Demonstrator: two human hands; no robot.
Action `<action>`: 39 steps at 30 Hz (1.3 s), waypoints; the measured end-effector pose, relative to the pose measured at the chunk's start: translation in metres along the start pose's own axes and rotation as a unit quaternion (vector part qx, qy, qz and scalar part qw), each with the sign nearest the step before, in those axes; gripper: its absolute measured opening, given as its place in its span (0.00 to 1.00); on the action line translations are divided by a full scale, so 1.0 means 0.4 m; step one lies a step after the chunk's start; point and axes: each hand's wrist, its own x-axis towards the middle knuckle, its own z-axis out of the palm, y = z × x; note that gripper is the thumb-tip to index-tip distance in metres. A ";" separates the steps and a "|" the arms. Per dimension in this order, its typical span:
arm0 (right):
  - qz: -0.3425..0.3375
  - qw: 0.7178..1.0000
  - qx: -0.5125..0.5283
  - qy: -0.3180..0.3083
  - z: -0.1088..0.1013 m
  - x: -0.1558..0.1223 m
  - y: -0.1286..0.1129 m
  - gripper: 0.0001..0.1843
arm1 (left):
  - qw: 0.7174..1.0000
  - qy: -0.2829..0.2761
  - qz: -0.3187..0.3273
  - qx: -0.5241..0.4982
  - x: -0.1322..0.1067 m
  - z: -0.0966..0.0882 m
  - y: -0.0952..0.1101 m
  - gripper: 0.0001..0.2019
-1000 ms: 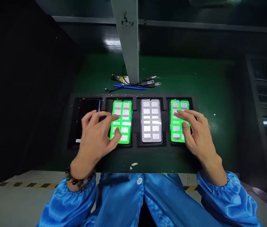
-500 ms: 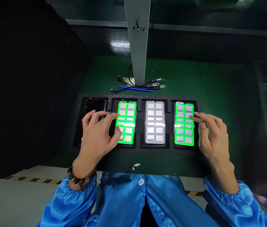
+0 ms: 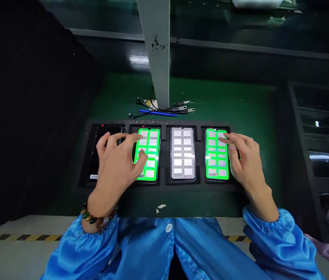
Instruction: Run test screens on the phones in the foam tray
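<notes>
Four smartphones would exceed a simple count, so several lie in a row in a black foam tray (image 3: 167,149). My left hand (image 3: 119,163) is over the second phone from the left (image 3: 152,165), whose screen is green with white blocks; its fingers are apart and a fingertip is at the glass. A dark-screened phone (image 3: 97,155) lies partly hidden behind that hand. In the middle right is a phone with a grey and white grid (image 3: 183,153). At the far right phone (image 3: 216,155), also green with thin drawn lines, my right hand (image 3: 244,155) has its index fingertip on the screen, fingers apart, holding nothing.
Behind the tray lie black cables (image 3: 178,105) and a blue pen (image 3: 158,113), at the foot of a grey post (image 3: 160,58). A dark rack (image 3: 307,155) with phones stands on the right. The green table's (image 3: 117,206) front edge is close to my body.
The camera view has shifted, so the tray appears further left. My left index finger is higher on its phone's screen, and my right fingertip is higher and further in on its phone.
</notes>
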 end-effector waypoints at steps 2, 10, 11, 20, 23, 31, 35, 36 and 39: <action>0.018 1.000 -0.005 0.020 -0.010 -0.005 0.014 0.22 | 1.000 0.005 -0.012 0.004 -0.001 -0.004 -0.013 0.18; -0.001 0.999 0.014 0.053 0.008 0.008 0.000 0.21 | 0.999 -0.016 0.045 -0.024 0.021 0.023 0.073 0.19; -0.003 0.997 0.023 0.069 0.009 0.008 0.001 0.21 | 0.998 -0.023 0.051 -0.025 0.023 0.026 0.081 0.20; 0.086 0.986 0.101 0.098 0.007 -0.061 0.026 0.25 | 0.993 0.058 -0.101 -0.024 -0.030 -0.037 -0.043 0.24; 0.109 0.981 0.149 0.062 0.014 -0.098 0.011 0.28 | 0.971 0.101 -0.218 -0.015 -0.079 -0.072 -0.125 0.29; -0.008 0.998 0.049 0.029 0.007 -0.020 0.014 0.26 | 0.934 0.034 -0.345 -0.088 -0.133 -0.084 -0.216 0.29; -0.077 0.995 0.047 -0.041 0.021 0.059 -0.060 0.24 | 0.946 0.052 -0.302 -0.106 -0.111 -0.058 -0.248 0.26; -0.102 0.991 0.058 -0.068 0.034 0.079 -0.085 0.24 | 0.947 0.060 -0.293 -0.115 -0.105 -0.049 -0.257 0.26; -0.155 0.978 0.072 -0.123 0.085 0.137 -0.147 0.25 | 0.946 0.082 -0.281 -0.142 -0.096 -0.029 -0.275 0.23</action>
